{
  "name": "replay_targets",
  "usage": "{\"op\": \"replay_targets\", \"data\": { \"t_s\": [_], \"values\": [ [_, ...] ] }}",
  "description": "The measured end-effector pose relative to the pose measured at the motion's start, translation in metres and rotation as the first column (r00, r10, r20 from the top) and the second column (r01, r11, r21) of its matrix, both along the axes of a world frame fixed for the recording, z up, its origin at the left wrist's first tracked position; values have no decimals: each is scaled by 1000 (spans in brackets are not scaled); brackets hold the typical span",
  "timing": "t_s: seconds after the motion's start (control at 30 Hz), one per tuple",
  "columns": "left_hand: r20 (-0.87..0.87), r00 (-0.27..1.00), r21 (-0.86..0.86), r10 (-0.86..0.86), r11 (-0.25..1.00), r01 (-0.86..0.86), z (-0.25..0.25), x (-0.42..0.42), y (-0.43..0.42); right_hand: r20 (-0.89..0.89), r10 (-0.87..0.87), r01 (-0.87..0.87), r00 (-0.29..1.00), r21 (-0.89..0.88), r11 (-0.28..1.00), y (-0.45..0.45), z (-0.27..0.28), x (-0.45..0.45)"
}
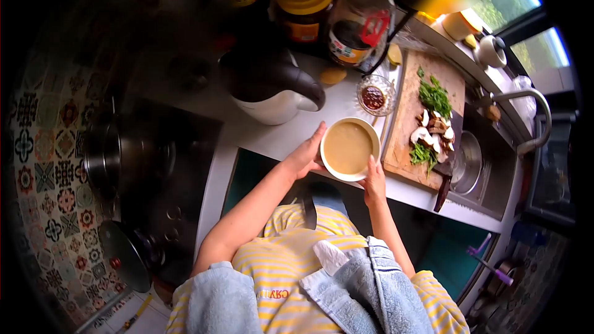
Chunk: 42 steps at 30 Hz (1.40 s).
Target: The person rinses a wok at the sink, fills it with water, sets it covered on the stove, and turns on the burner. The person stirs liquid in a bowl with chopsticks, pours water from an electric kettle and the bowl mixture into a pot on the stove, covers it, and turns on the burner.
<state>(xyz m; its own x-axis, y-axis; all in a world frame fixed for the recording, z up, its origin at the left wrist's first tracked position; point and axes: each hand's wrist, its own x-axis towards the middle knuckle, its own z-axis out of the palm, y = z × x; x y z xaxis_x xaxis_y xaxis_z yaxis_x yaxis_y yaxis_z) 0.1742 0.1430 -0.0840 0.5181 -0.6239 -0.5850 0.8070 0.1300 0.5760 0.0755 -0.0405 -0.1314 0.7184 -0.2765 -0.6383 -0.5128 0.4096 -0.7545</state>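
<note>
A white bowl (350,148) filled with a smooth tan liquid is held level at the counter's front edge. My left hand (304,153) grips its left side, fingers against the outer wall. On the other side, my right hand (372,180) holds the lower right rim with the thumb up near the edge. Just behind the bowl is a small glass dish (375,95) of dark red sauce. Close to its right lies a wooden cutting board (403,142) with chopped greens (434,96), cut mushrooms (435,128) and a dark-handled knife (443,193).
A white kettle (272,109) with a dark handle stands left of the bowl. Behind it are a yellow-lidded jar (303,6) and a large plastic bottle (359,25). The sink (495,179) with its curved faucet (544,108) is at right; a dark stove (167,167) is at left.
</note>
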Motion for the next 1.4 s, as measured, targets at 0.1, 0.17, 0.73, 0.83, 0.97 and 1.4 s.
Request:
{"op": "replay_targets", "data": {
  "t_s": [0.1, 0.17, 0.73, 0.83, 0.97, 1.4],
  "values": [
    [-39, 999, -103, 2, 995, -6, 24, -12, 7, -1, 41, -41, 999, -18, 999, -12, 25, -7],
    [-55, 998, -100, 21, 995, -27, 36, -23, 13, 44, 54, -55, 998, 25, 998, -11, 50, -10],
    [815, 573, 377, 78, 680, -629, 133, -122, 206, 241, 360, -422, 901, 302, 855, 124, 157, 54],
    [742, 542, 208, 395, 632, -747, 106, -159, 258, 362, 419, -533, 833, 316, 785, 170, 182, 74],
    [729, 505, 370, 463, 355, -859, 111, -186, 294, 372, 418, -544, 829, 364, 756, 212, 194, 87],
    [860, 484, 478, 161, 74, -875, 141, -261, 343, 242, 760, -798, 603, 200, 569, 295, 255, 112]
  ]
}}
